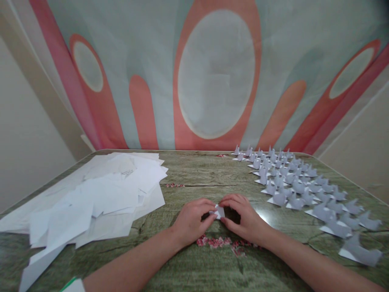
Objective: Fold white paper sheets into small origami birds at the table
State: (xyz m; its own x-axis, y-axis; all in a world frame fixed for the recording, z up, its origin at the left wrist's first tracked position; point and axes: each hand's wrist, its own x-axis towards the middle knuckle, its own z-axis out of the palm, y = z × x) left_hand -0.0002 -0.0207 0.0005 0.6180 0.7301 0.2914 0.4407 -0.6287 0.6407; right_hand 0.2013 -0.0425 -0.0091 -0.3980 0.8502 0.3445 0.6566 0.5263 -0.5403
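A small folded piece of white paper [219, 211] is between my two hands, low over the middle of the table. My left hand [196, 219] pinches its left edge between thumb and fingers. On the other side, my right hand [243, 213] grips the right edge in the same way, its fingers curled over the top. The fingertips cover part of the paper, so its exact folds are hard to make out.
A spread heap of white paper sheets [106, 194] covers the table's left side. Rows of folded white paper birds [299, 186] stand along the right side. The wood-patterned table [194, 170] with printed pink blossoms meets a patterned cloth backdrop [164, 109] at its far edge.
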